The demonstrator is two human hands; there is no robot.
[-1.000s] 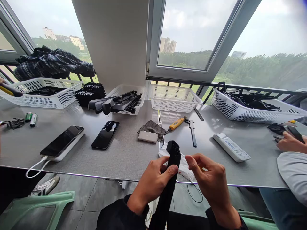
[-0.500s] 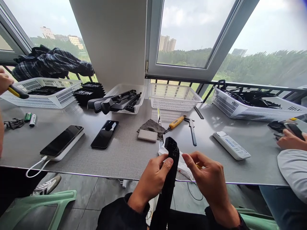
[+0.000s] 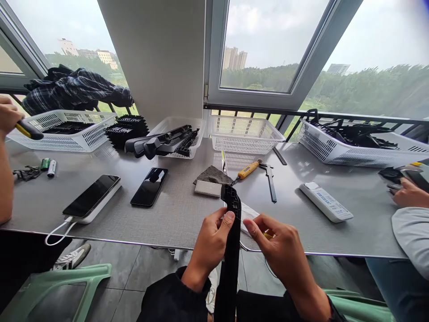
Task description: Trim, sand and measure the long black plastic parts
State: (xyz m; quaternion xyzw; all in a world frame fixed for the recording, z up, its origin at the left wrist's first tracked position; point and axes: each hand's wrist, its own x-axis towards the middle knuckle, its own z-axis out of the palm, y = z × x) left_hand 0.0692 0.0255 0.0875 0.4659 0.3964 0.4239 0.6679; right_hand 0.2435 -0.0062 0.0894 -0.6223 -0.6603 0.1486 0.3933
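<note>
A long black plastic part (image 3: 231,250) stands nearly upright in front of me, its ribbed upper end over the table's near edge. My left hand (image 3: 209,248) is wrapped round it, thumb pressed near the top. My right hand (image 3: 278,252) is just to the right of the part, fingers curled, thumb and forefinger pinched toward the part's edge. A bit of yellow shows under its fingers; what it is stays hidden. Behind my hands a white plastic bag (image 3: 248,213) lies on the grey table (image 3: 174,210).
Two phones (image 3: 92,197) (image 3: 149,186), a small white box (image 3: 208,188), a grey cloth (image 3: 212,175), a yellow-handled tool (image 3: 247,170), a white remote (image 3: 325,201). White baskets (image 3: 246,136) of black parts line the window. A person's arm at left holds a yellow tool (image 3: 28,130); another person's hand (image 3: 410,194) at right.
The black part and both my hands have shifted slightly left, and the part's top has tilted left. My right hand's fingers have closed in toward the part. The person at left raised an arm.
</note>
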